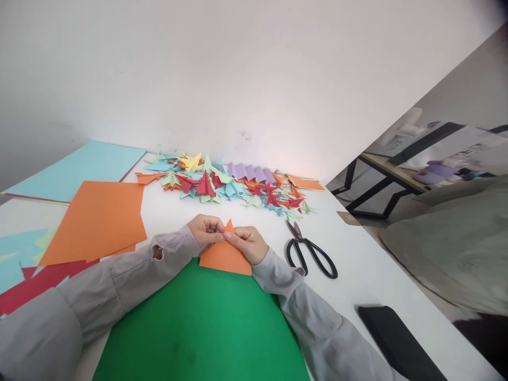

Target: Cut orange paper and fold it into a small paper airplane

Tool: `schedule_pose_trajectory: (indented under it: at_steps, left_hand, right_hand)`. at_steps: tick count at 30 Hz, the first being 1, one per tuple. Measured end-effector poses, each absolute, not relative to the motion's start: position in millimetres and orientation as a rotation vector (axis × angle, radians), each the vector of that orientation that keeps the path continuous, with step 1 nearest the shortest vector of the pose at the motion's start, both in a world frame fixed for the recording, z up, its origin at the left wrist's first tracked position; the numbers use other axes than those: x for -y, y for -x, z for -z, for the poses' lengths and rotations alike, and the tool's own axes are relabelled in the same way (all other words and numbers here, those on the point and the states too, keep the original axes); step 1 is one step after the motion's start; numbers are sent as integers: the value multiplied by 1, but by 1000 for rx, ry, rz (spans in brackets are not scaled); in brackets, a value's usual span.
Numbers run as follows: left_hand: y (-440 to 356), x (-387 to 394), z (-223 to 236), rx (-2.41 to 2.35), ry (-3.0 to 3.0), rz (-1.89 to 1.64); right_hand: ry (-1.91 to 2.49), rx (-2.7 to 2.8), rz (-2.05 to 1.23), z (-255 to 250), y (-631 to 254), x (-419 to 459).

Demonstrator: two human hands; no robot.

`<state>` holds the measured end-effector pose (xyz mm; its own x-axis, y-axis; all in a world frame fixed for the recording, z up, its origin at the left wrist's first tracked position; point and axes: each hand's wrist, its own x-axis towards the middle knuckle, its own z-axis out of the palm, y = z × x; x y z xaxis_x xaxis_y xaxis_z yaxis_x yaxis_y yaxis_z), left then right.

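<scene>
A folded orange paper piece [224,256] lies between my hands on the white table [357,254], at the far edge of a large green sheet [202,328]. My left hand [205,230] pinches its upper left edge with the fingers closed. My right hand [248,243] pinches the paper near its pointed top, fingers closed too. Both sleeves are grey.
A heap of several folded paper shapes [230,185] in many colours lies by the wall. Black scissors [307,250] rest right of my hands. Orange sheets [97,219], a light blue sheet [83,168] and red paper [35,286] lie left. A black object [397,341] sits near right.
</scene>
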<state>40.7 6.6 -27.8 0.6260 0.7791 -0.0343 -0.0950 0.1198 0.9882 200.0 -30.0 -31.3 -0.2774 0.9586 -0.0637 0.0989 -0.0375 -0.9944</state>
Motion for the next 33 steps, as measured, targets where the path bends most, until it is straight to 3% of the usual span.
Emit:
schedule_pose_trajectory:
  at_steps: [33]
  left_hand:
    - [-40, -15, 31, -732, -1205, -708]
  right_hand:
    - [1157, 1357, -1400, 30, -198, 29]
